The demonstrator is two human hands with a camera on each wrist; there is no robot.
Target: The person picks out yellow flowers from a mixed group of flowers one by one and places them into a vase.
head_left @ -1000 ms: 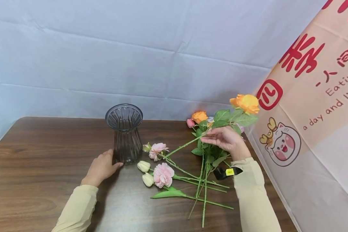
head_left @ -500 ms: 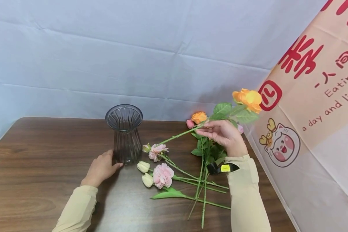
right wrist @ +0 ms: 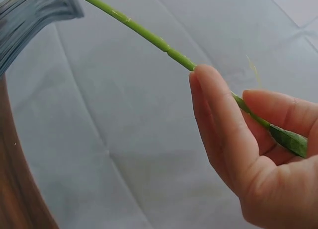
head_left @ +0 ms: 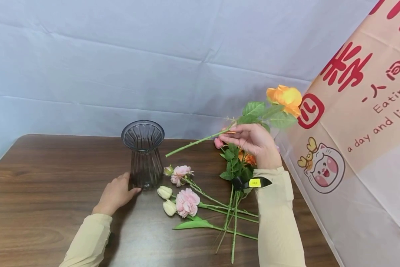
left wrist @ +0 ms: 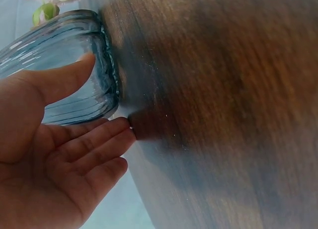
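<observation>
A grey fluted glass vase point(head_left: 146, 163) with a flared rim stands upright on the table. My left hand point(head_left: 117, 194) holds it low on its left side; in the left wrist view the thumb lies along the glass point(left wrist: 74, 97) and the fingers reach past its other side. Between thumb and fingertips, my right hand point(head_left: 251, 142) pinches the stem of a yellow-orange artificial rose point(head_left: 285, 98), held up above the table. The bloom points right, and the bare stem end point(head_left: 173, 152) slants down to the left, right of the vase. In the right wrist view, the stem point(right wrist: 144, 33) extends toward the vase rim.
Pink peonies point(head_left: 188, 202) and cream tulips point(head_left: 164, 191) lie right of the vase on the wooden table point(head_left: 53, 193). Beneath the right forearm are crossed green stems point(head_left: 234, 226), leaves, an orange bloom point(head_left: 248, 158) and a pink bud point(head_left: 218, 143). A pale cloth point(head_left: 119, 66) hangs behind.
My right hand has lifted the rose up and slightly left. Its stem end has risen clear of the pink flowers toward the vase. My left hand and the vase have not moved.
</observation>
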